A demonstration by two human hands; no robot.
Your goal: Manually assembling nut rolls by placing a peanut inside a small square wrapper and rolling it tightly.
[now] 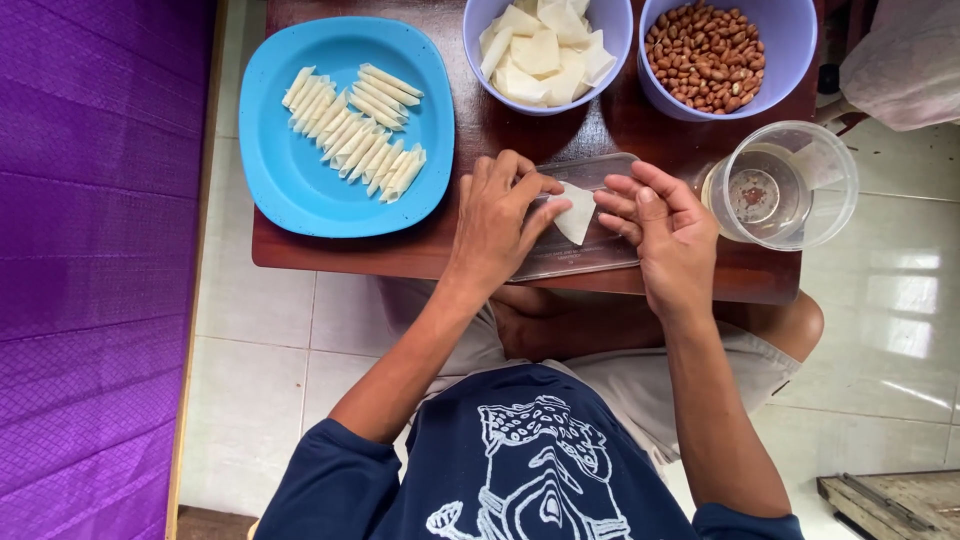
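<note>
No packages, labels, signs or screens show anywhere in this view: nothing boxed, wrapped, tagged or lit stands on the worktop or on the floor around it.

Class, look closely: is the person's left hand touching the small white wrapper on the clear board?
Touching. The head view shows the left hand with its fingertips pressed on the edge of the white wrapper.

2 purple bowls [548,60], 1 blue plate [290,180], 1 clear cup [790,185], 1 clear board [590,255], 2 hands [495,225].
</note>
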